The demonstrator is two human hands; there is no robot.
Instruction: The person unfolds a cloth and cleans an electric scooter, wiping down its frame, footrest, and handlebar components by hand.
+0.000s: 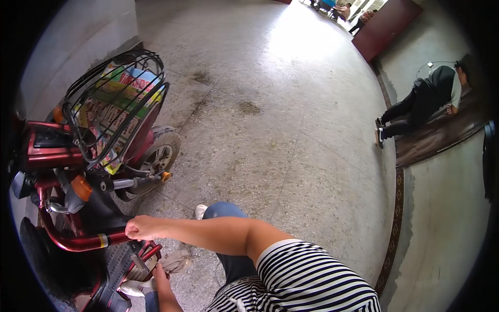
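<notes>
My right hand (139,228) reaches across to the left and is closed at the end of a red tubular bar (78,243) of a red electric scooter (54,153). A gold band circles the bar just before the hand. Lower down, my left hand (160,272) is closed beside a thinner red bar of the scooter's frame. A greyish-beige cloth (178,261) hangs out from it; the fingers are partly hidden. Near that hand is the scooter's ribbed black footboard (118,265). A black wire basket (156,61) holding colourful printed packaging (117,104) sits on the scooter.
The scooter's wheel (165,153) rests on the speckled stone floor (249,151), beside a wall (83,36). At right, a person (423,99) in dark clothes is by the opposite wall. A dark red door panel (385,28) and seated people (364,21) are far back.
</notes>
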